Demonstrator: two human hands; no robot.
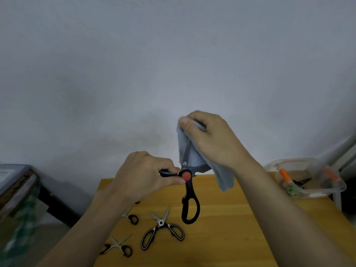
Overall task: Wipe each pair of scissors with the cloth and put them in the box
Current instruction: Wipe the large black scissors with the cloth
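Black-handled scissors (189, 197) with a red pivot hang mid-frame, my left hand (143, 175) pinching them, my right hand (210, 139) gripping the blue cloth (194, 157) around the blade.

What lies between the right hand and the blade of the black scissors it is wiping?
In the head view, the light blue cloth is wrapped over the blade, under the right hand.

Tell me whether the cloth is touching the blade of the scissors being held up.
Touching. The head view shows the right hand wrapping the blue cloth around the upright blade of the black scissors, gripped by the left hand.
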